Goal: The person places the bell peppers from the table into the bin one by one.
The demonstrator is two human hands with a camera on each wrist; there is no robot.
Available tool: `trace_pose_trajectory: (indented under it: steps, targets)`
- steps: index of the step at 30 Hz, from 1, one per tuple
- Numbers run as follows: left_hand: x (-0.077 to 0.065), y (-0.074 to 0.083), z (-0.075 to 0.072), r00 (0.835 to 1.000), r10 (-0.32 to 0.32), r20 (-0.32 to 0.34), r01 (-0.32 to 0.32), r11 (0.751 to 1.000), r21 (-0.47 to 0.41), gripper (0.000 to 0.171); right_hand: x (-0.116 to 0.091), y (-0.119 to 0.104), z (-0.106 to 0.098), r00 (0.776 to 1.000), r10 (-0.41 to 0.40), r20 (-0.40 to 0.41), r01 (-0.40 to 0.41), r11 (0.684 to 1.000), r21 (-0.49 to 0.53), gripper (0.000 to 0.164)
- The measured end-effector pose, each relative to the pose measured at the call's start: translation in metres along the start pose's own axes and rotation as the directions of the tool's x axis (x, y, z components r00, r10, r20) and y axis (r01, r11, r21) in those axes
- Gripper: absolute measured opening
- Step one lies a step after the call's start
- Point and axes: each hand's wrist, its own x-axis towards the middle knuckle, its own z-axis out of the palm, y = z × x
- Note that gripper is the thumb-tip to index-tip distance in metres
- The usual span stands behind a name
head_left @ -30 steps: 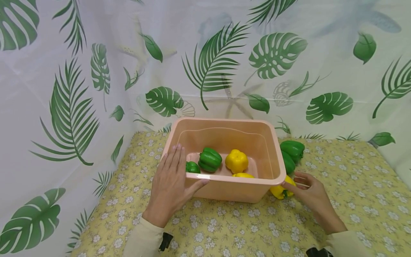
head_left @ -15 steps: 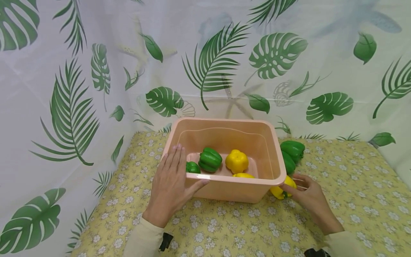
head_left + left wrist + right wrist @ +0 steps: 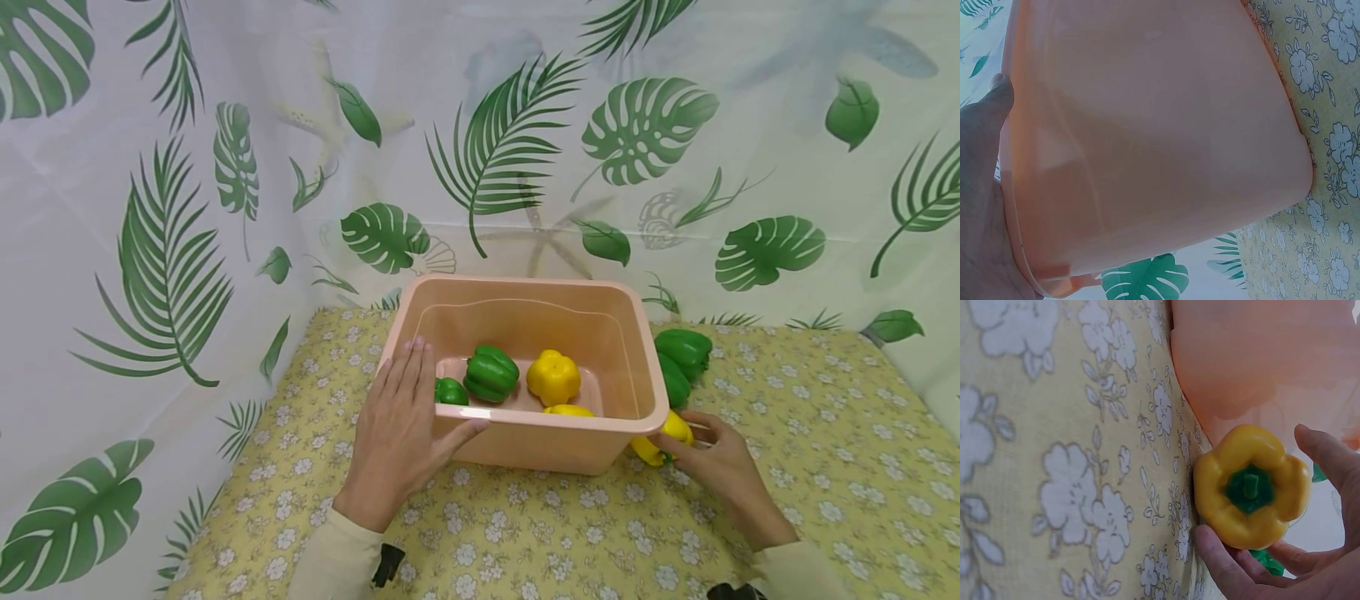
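A peach plastic bin [image 3: 525, 437] stands on the table. My left hand [image 3: 397, 425] rests over its near-left rim with straight fingers, thumb along the front edge; the left wrist view shows the thumb at the rim of the bin wall [image 3: 1147, 112]. Beside the bin's right front corner lies a yellow bell pepper [image 3: 1250, 487], green stem facing the right wrist camera. My right hand [image 3: 720, 458] is spread around this pepper: fingertips [image 3: 1213, 544] meet its lower side, while the thumb stands slightly off it.
Inside the bin are a green bell pepper [image 3: 491, 373], a smaller-looking green one [image 3: 452, 392] partly hidden, a yellow one [image 3: 553, 377] and another yellow one [image 3: 570, 410] behind the front rim. Two green peppers [image 3: 684, 350] lie right of the bin. A leaf-print curtain [image 3: 525, 150] hangs behind.
My right hand has shifted slightly left and down, closer around the yellow bell pepper. The left hand and the bin have stayed in place.
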Motion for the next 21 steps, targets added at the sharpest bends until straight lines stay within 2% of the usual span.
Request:
trace_pose_trajectory:
  steps: [8, 21]
  targets:
    - [-0.0003, 0.0000, -0.0005, 1.000, -0.005, 0.014, 0.005, 1.000, 0.003, 0.111, 0.0006, 0.0006, 0.0019, 0.999, 0.039, 0.006, -0.039, 0.999, 0.035, 0.106]
    - [-0.0001, -0.0002, 0.0004, 1.000, 0.003, -0.006, -0.003, 1.000, -0.003, 0.111, 0.0026, 0.0024, 0.0037, 0.999, 0.048, 0.004, -0.049, 0.998, 0.029, 0.105]
